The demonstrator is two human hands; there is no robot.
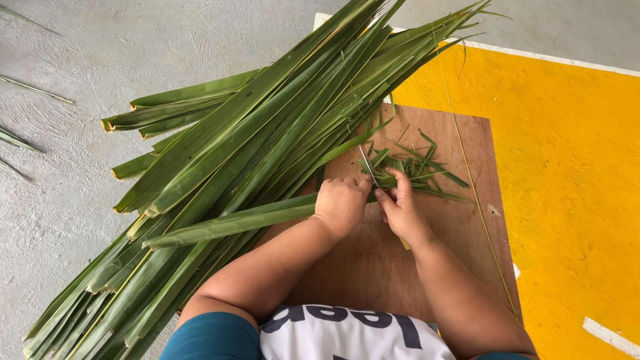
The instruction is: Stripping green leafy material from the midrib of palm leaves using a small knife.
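Note:
My left hand [341, 203] is closed around the end of a long green palm leaf [230, 225] that lies across the brown wooden board [460, 230]. My right hand [400, 210] grips a small knife; its thin blade [367, 165] points away from me, right beside the left hand's fingers. The knife's yellowish handle end shows under the right palm. Just beyond both hands sits a small heap of short green leaf trimmings [417, 170] on the board.
A big pile of long palm leaves [267, 127] spreads from lower left to upper right over the grey concrete floor and the board's left side. A yellow painted floor area [573, 187] lies to the right. A thin leaf midrib [477, 193] crosses the board.

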